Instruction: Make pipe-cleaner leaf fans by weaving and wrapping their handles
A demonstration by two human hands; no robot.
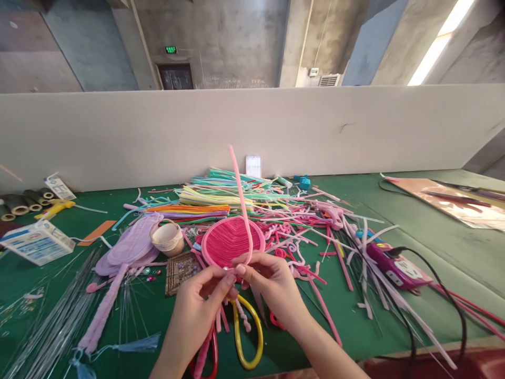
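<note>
A light pink pipe cleaner (241, 205) stands up from between my fingertips, its top end bent a little to the left. My right hand (276, 287) pinches it near its lower end. Beside it, my left hand (197, 308) is closed in a pinch on the same low part, where a small pearly bead (226, 268) shows. Just behind my fingers lies a round fan shape of deep pink pipe cleaners (229, 239) with a paler rim. Scissors with a yellow and red handle (260, 347) lie under my hands, partly hidden.
Bundles of coloured pipe cleaners (205, 195) lie at the back. On the left are a lilac fan (134, 245), a small pot (168, 238), thin wires (59, 316) and a yellow glue gun (55, 209). A purple power strip (396, 266) with black cable lies right.
</note>
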